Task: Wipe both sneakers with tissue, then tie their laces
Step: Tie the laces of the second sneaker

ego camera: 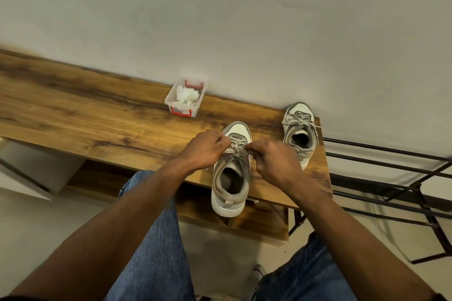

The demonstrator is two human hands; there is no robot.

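Two grey and white sneakers stand on a wooden shelf top. The near sneaker points away from me, its heel over the front edge. My left hand pinches its grey laces from the left. My right hand pinches the same laces from the right, and the fingertips of both hands nearly meet over the tongue. The far sneaker sits at the shelf's right end by the wall, with a bow showing in its laces.
A small clear plastic box with red clips holds crumpled white tissue, against the wall behind the near sneaker. A black metal rack stands right of the shelf. My legs in blue jeans are below the shelf edge.
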